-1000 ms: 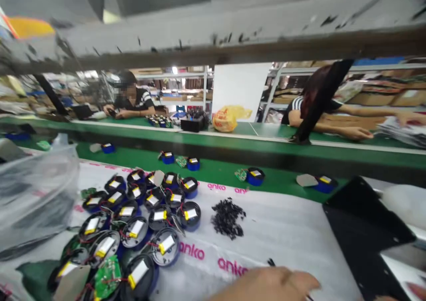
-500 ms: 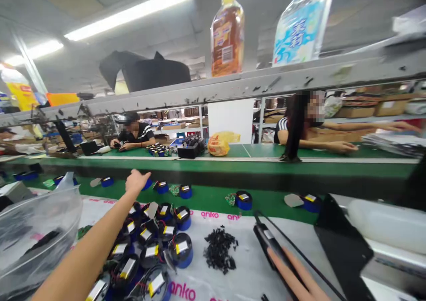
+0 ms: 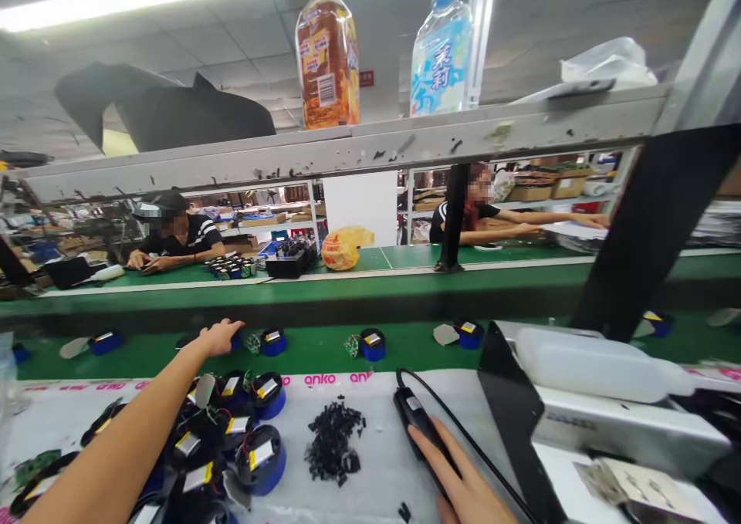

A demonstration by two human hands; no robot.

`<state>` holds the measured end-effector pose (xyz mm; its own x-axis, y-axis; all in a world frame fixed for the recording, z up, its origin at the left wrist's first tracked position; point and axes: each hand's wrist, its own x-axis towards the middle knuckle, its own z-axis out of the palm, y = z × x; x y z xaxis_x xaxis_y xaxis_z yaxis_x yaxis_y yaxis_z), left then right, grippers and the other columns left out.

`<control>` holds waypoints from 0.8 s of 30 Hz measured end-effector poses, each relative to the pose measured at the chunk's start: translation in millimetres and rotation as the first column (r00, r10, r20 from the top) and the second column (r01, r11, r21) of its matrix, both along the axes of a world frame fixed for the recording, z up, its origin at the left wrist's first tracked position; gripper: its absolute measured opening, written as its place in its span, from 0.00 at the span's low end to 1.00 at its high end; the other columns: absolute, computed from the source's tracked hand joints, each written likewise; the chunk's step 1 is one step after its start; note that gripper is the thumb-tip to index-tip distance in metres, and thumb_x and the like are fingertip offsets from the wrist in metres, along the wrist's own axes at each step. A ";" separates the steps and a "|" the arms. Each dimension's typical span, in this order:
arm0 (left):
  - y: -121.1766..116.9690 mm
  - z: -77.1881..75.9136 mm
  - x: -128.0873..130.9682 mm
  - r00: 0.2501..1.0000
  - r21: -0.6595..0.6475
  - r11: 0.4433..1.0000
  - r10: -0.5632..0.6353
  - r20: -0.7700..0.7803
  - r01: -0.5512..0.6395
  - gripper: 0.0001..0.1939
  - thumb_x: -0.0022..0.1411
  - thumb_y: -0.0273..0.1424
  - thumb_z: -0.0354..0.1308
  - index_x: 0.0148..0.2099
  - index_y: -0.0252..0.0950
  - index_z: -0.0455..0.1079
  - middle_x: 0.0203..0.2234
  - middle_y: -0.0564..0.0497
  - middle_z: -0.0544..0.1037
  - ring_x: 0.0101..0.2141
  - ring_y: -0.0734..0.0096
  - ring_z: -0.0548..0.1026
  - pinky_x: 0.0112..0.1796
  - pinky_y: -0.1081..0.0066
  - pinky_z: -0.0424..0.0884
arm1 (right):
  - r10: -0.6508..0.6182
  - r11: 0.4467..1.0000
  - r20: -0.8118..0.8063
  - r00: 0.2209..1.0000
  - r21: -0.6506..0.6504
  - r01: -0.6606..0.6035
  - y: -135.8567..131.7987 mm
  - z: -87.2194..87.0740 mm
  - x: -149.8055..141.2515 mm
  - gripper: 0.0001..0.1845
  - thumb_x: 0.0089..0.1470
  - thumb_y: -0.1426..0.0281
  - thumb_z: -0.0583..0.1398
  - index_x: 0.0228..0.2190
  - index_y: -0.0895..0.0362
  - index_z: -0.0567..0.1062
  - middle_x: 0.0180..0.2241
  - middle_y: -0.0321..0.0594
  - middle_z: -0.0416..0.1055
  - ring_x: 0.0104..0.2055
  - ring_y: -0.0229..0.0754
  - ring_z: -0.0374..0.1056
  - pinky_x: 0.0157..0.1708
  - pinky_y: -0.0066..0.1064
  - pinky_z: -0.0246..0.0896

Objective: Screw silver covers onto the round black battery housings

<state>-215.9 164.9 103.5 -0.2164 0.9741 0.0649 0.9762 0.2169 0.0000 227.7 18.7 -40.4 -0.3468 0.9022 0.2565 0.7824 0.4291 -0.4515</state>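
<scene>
My left hand [image 3: 220, 337] reaches over the green belt, its fingers extended above a blue-and-black round unit [image 3: 235, 342]. Its fingers partly cover that unit, and a firm grip does not show. My right hand [image 3: 463, 470] is closed around a black corded hand tool [image 3: 425, 427], perhaps an electric screwdriver. The tool's cord loops away to the right. Between my hands lies a pile of small black pieces [image 3: 334, 441] on a white sheet [image 3: 306, 501]. Several blue-and-black round units [image 3: 260, 462] with small batteries and wires are heaped below my left forearm.
More units with circuit boards [image 3: 371, 344] sit spaced along the green belt [image 3: 316, 354]. A metal stand holding a white plastic bottle [image 3: 590, 363] is at the right. Drink bottles [image 3: 328, 61] stand on the overhead shelf [image 3: 370, 142]. Two people work beyond the belt.
The view has turned right, so things sit further left. My left hand has shifted right along the belt to another unit. My right hand stays on the black tool.
</scene>
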 end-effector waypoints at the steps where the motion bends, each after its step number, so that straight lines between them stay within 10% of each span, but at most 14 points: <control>1: -0.4 3.8 6.7 1.000 -0.009 1.000 0.000 -0.022 0.000 0.17 0.68 0.35 0.60 0.56 0.35 0.70 0.52 0.44 0.75 0.47 0.59 0.77 0.46 0.54 0.76 | 0.000 1.000 0.011 1.000 -0.007 0.000 -0.1 -1.5 -0.5 0.42 0.51 0.82 0.52 0.65 0.48 0.62 0.70 0.46 0.47 0.64 0.52 0.62 0.58 0.36 0.64; 7: -26.4 60.7 62.7 0.992 0.126 0.989 -0.060 -0.106 0.074 0.19 0.68 0.34 0.59 0.58 0.35 0.67 0.54 0.43 0.72 0.51 0.53 0.73 0.51 0.49 0.71 | -0.031 0.991 0.047 0.998 0.132 0.025 -5.3 2.2 -7.6 0.36 0.54 0.79 0.53 0.63 0.53 0.66 0.67 0.53 0.57 0.65 0.56 0.61 0.57 0.44 0.67; 11: -84.5 75.6 142.1 0.945 0.098 0.940 -0.325 -0.036 0.327 0.23 0.61 0.34 0.61 0.58 0.37 0.66 0.51 0.41 0.73 0.51 0.49 0.72 0.50 0.53 0.68 | -0.044 0.877 -0.172 0.984 0.466 0.121 -29.4 58.7 -3.5 0.23 0.62 0.69 0.54 0.58 0.50 0.71 0.65 0.47 0.61 0.63 0.56 0.64 0.56 0.51 0.68; 14: -139.1 36.0 208.6 0.799 -0.020 0.802 -0.591 0.115 0.597 0.24 0.53 0.36 0.67 0.53 0.46 0.71 0.46 0.51 0.77 0.45 0.58 0.75 0.46 0.66 0.71 | -0.189 0.736 -0.313 0.931 0.583 0.345 -41.7 113.8 23.7 0.19 0.62 0.64 0.54 0.53 0.49 0.73 0.60 0.44 0.66 0.59 0.56 0.68 0.57 0.52 0.66; 17: -170.5 -31.8 250.2 0.602 -0.202 0.569 -0.773 0.200 0.797 0.20 0.60 0.35 0.61 0.54 0.37 0.73 0.45 0.38 0.78 0.44 0.44 0.75 0.46 0.50 0.69 | -0.424 0.603 -0.312 0.850 0.604 0.522 -25.9 150.6 73.5 0.22 0.62 0.55 0.52 0.50 0.51 0.75 0.54 0.48 0.72 0.57 0.60 0.68 0.58 0.55 0.60; 19: -173.9 -71.7 257.2 0.510 -0.124 0.495 -0.820 0.260 0.860 0.20 0.65 0.35 0.57 0.57 0.38 0.71 0.44 0.37 0.79 0.44 0.45 0.75 0.47 0.51 0.68 | -0.391 0.734 -0.085 0.917 0.573 0.366 -0.2 162.5 110.5 0.34 0.59 0.47 0.48 0.54 0.55 0.73 0.57 0.55 0.68 0.62 0.64 0.62 0.64 0.60 0.46; 22: -168.3 -102.4 245.5 0.335 0.155 0.441 -0.829 0.447 0.884 0.31 0.57 0.44 0.66 0.61 0.41 0.68 0.45 0.42 0.80 0.45 0.50 0.74 0.50 0.55 0.67 | -0.300 0.877 0.100 0.949 0.419 0.233 35.6 171.5 150.3 0.35 0.47 0.43 0.60 0.49 0.52 0.77 0.46 0.49 0.78 0.47 0.59 0.75 0.50 0.48 0.66; 24: -166.3 -105.7 234.9 0.271 0.259 0.504 -0.752 0.601 0.824 0.43 0.47 0.49 0.72 0.63 0.41 0.66 0.48 0.42 0.78 0.48 0.50 0.72 0.53 0.56 0.66 | -0.312 0.896 0.152 0.938 0.376 0.237 39.7 176.5 157.7 0.34 0.42 0.43 0.64 0.46 0.50 0.80 0.42 0.47 0.80 0.40 0.57 0.76 0.38 0.42 0.69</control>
<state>19.0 -1.4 -2.2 0.7118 0.6812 0.1712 0.4432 -0.6246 0.6430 385.4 58.5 136.1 -0.1763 0.8350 0.5213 0.9498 0.2833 -0.1326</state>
